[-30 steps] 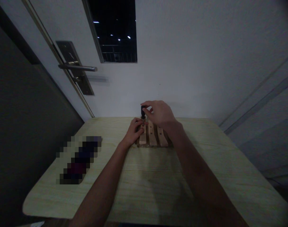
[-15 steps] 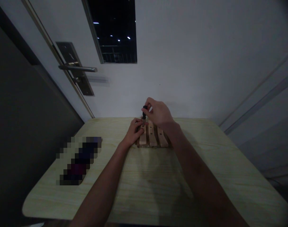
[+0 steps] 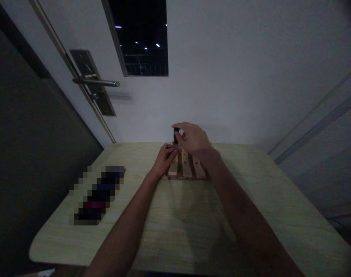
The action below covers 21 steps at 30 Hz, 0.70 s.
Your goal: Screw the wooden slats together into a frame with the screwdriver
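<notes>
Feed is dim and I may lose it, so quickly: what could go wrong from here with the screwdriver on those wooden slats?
1. The left hand has its fingertips right beside the tip of the black-handled screwdriver; a slip could jab them.
2. The right hand pinches only the handle's top, so the tool may tilt off.
3. Only that left hand steadies the wooden slats on the table; they might shift.

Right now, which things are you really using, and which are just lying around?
In use: right hand gripping the black-handled tool; left hand holding the wooden slats.
Lying about: the blurred dark thing on the table; the door handle.
</notes>
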{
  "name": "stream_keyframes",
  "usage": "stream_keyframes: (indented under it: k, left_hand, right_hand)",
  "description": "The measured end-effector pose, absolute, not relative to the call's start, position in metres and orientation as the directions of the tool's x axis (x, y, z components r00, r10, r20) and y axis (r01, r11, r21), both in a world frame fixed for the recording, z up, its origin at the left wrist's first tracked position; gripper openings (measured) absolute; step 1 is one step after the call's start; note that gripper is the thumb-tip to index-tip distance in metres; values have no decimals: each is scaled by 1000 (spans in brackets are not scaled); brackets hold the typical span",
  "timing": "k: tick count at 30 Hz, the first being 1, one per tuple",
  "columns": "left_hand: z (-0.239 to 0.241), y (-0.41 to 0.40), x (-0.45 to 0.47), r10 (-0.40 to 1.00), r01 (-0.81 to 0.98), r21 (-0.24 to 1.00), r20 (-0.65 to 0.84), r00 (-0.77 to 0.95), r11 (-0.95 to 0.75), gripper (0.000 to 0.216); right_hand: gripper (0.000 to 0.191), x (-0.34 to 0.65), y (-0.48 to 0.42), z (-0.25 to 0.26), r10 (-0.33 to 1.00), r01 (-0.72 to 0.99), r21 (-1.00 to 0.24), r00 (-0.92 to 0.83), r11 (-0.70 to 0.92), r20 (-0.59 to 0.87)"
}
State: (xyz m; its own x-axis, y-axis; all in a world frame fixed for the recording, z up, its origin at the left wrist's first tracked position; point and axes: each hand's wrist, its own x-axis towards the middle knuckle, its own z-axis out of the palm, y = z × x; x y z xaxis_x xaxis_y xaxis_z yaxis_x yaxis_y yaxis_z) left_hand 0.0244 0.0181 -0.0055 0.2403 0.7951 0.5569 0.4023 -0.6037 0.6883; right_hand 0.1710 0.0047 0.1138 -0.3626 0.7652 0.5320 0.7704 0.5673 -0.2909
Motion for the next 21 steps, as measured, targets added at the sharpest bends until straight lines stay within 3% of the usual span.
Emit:
stream_keyframes:
  k: [9, 21]
  left_hand:
    - [-5, 17, 24, 788, 405, 679, 565, 246, -613, 26]
    - [-4, 17, 23, 795, 380, 700, 557, 239, -605, 21]
  right_hand:
    - [29, 170, 4, 118, 771, 729, -344, -389, 592, 504]
    - [18, 171, 5, 116, 787, 785, -323, -310, 528, 533]
